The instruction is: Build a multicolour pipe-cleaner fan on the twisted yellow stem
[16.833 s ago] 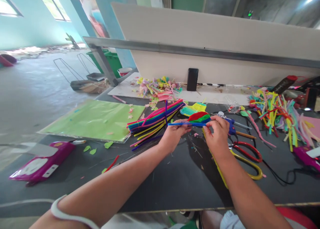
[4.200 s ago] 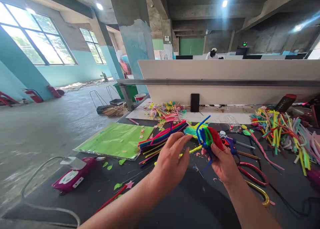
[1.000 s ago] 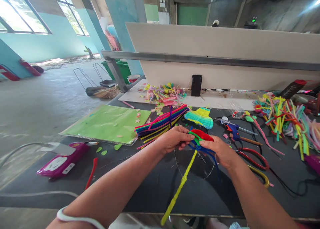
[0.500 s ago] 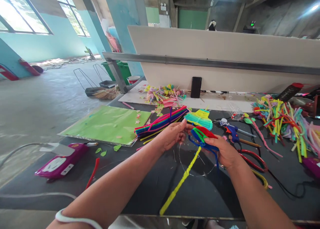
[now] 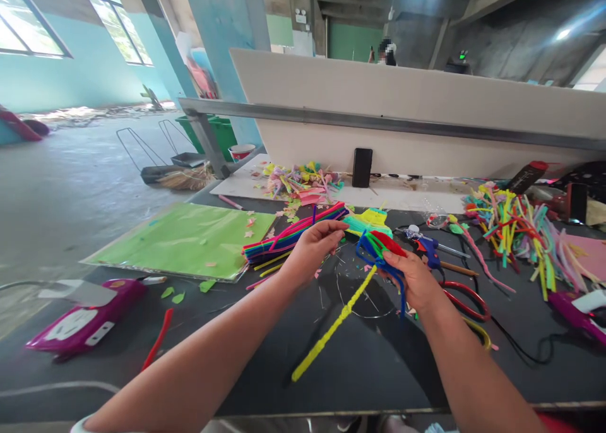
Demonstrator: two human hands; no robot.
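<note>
My right hand (image 5: 411, 275) grips a pipe-cleaner flower (image 5: 379, 243) with red, green and blue loops. Its twisted yellow stem (image 5: 334, 322) slants down toward the front edge. Just left of the flower is my left hand (image 5: 318, 242), thumb and fingertips pinched together; anything between them is too small to make out. Behind that hand lies a bundle of coloured pipe cleaners (image 5: 279, 237) in pink, green, blue and purple. A yellow and turquoise pipe-cleaner piece (image 5: 372, 221) rests on the table beyond the flower.
A green sheet in plastic (image 5: 180, 240) and a purple device (image 5: 88, 316) lie left. At right are a blue glue gun (image 5: 428, 251), red-handled scissors (image 5: 466, 300) and a heap of pipe cleaners (image 5: 511, 231). A phone (image 5: 362, 168) leans on the white board (image 5: 402, 86).
My left hand has drawn back left from the flower, its fingers now pinched. The right hand still holds the flower. The whole view has shifted slightly.
</note>
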